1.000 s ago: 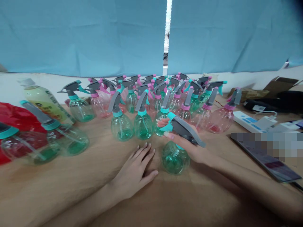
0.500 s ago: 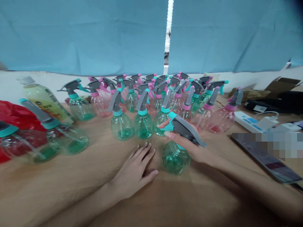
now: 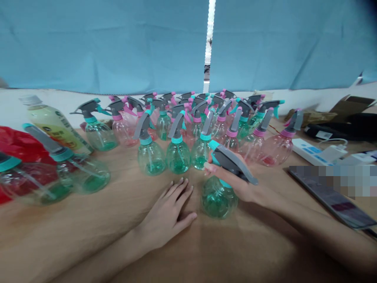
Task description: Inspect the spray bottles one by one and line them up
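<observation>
My right hand [image 3: 235, 181] is wrapped round the neck and trigger head of a green spray bottle [image 3: 218, 200]. The bottle's grey and teal head tilts, with its nozzle toward the back left. Its trigger is pressed in, partly covered by my fingers. Left of that bottle, my left hand [image 3: 172, 212] lies flat on the wooden table [image 3: 118, 236], fingers apart and holding nothing. Just beyond my hands, a green spray bottle [image 3: 178, 157] with a teal collar stands in a row beside others like it. Farther right in that row is a pink spray bottle [image 3: 275, 149].
More pink and green spray bottles crowd toward the blue curtain [image 3: 118, 47]. At left are a green spray bottle [image 3: 85, 173], a pale yellow labelled bottle [image 3: 55, 124] and a red plastic bag [image 3: 25, 143]. A power strip [image 3: 309, 151] and a phone [image 3: 330, 200] lie at right.
The fingers of my right hand have curled in, pulling the trigger toward the bottle's neck. My left hand and the other bottles have stayed in place.
</observation>
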Motion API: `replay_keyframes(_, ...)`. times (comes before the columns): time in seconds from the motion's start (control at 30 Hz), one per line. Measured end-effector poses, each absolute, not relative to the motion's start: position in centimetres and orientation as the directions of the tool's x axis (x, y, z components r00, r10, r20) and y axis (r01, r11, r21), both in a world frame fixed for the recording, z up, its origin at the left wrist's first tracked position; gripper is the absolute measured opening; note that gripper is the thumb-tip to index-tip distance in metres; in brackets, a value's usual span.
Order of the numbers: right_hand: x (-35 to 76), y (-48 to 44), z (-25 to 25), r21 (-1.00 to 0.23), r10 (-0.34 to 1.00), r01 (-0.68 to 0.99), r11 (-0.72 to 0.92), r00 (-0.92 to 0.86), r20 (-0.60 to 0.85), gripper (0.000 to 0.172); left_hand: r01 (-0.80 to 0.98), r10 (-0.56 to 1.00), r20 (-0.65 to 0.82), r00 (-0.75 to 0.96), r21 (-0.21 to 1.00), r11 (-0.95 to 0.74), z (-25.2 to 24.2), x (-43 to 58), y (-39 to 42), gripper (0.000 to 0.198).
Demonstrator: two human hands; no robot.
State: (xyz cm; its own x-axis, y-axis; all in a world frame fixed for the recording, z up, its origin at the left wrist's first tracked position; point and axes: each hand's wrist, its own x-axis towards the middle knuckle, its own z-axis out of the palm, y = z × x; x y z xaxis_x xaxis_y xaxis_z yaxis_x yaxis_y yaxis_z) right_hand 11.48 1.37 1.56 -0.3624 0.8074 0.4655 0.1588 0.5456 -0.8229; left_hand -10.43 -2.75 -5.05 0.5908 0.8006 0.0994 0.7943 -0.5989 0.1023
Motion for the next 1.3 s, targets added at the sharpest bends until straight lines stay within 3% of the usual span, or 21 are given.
replay_keyframes(0.23,11.6,1.26,1.59,-0.83,0.814,0.146,0.539,-0.346,0.467,0.023,0.793,0.801,0.099,0.59,0.112,-0.599,-5.08,-10.49,-2.77,0.065)
replay_keyframes(0.4,11.78,1.05,1.78,-0.837,0.821,0.172,0.52,-0.371,0.433,0.015,0.784,0.796,0.125,0.593,0.136,-0.605,-5.17,-10.56,-2.76,0.063)
replay_keyframes(0.6,11.45,0.94,1.67,-0.864,0.827,0.066,0.499,-0.332,0.453,0.024,0.788,0.8,0.108,0.591,0.134,-0.6,-5.14,-10.56,-2.77,0.065)
replay_keyframes(0.93,11.66,1.06,1.26,-0.859,0.841,0.137,0.494,-0.325,0.432,0.027,0.792,0.798,0.086,0.596,0.101,-0.602,-4.9,-10.39,-2.86,0.064)
replay_keyframes(1.3,11.7,1.08,1.3,-0.853,0.839,0.145,0.501,-0.325,0.437,0.026,0.786,0.798,0.109,0.592,0.141,-0.602,-5.09,-10.54,-2.82,0.064)
